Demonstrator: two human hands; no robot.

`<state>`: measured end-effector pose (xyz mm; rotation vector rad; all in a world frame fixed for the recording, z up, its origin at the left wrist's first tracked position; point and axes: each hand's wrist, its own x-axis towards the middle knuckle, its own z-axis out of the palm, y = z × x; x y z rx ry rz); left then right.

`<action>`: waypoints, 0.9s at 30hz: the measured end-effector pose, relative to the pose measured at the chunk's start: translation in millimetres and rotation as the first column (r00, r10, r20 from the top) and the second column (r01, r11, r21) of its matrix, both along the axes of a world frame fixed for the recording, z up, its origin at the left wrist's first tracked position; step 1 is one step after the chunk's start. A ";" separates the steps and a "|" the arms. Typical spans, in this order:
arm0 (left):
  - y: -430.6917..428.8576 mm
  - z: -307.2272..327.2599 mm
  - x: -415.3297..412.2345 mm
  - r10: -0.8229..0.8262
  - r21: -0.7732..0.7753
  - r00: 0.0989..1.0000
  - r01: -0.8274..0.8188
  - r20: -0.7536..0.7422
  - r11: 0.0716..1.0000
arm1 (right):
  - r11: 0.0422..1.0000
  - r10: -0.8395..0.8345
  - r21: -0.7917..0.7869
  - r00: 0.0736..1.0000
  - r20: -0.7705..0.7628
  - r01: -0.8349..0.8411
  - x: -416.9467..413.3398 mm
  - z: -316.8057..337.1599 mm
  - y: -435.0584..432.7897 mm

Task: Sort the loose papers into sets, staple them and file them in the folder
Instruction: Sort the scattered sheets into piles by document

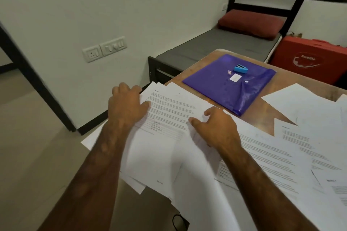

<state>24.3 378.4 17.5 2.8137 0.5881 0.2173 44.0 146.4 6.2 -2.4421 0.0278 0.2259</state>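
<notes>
Loose papers (266,148) lie spread in overlapping layers over the near part of a wooden table (262,112), some hanging past its left edge. Both bare forearms reach in from below. The left hand (127,107) sits at the left edge of the top printed sheet (169,110). Its thumb lies flat on the page and its fingers bend down over the paper's edge, and I cannot tell whether they actually pinch the sheet. The right hand (216,127) rests palm down on the papers just right of that sheet, fingers loosely bent, thumb and forefinger touching the paper and holding nothing. The two hands are well apart, with the printed text between them. Farther back on the table lies the purple folder (216,88) — flat, closed, its near corner just beside the papers. On top of it sits a small blue stapler (241,69), with a tiny box (229,72) just beside it and a white label (235,77) near both. More white sheets (300,103) lie to the right of the folder. Behind the table stands a bed (216,47) with a dark red pillow (251,23), and a red case (309,58) stands beside the bed. Wall sockets (105,48) are set in the white wall at left.
</notes>
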 end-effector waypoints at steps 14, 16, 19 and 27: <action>-254.7 -1.7 20.4 -0.490 -0.331 0.851 0.525 0.191 0.784 | 0.984 -0.177 0.018 0.970 0.170 0.176 -27.9 0.7 -159.8; -292.2 -2.4 24.0 -0.519 -0.352 0.832 0.554 0.197 0.755 | 0.973 -0.227 -0.001 0.960 0.163 0.230 -29.9 -0.9 -195.3; -345.9 -9.2 32.0 -0.578 -0.324 0.797 0.601 0.175 0.730 | 0.950 -0.308 -0.012 0.943 0.127 0.312 -32.7 -3.5 -247.3; -467.4 -32.9 60.4 -0.719 -0.151 0.681 0.732 0.140 0.664 | 0.845 -0.530 0.020 0.830 0.176 0.535 -22.3 -22.4 -347.1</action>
